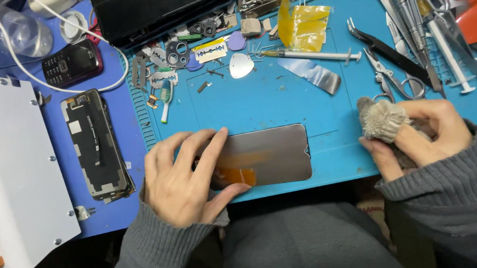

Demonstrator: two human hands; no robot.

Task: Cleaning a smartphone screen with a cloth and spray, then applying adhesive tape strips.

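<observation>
Pressing flat with spread fingers, the left hand (182,179) steadies the phone screen panel (263,155) on the blue mat (280,102); the right hand (418,134) pinches a knitted cloth (382,119).

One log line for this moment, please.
left hand: pressing phone screen panel | right hand: gripping knit cloth | blue mat

Flat on the blue mat near the desk's front edge: a detached phone screen panel (266,154), grey, rounded corners, orange glint at its left end. Upper left: a small black keypad phone (70,62) with dark screen. Top centre: a crumpled yellow packet (303,25).
</observation>
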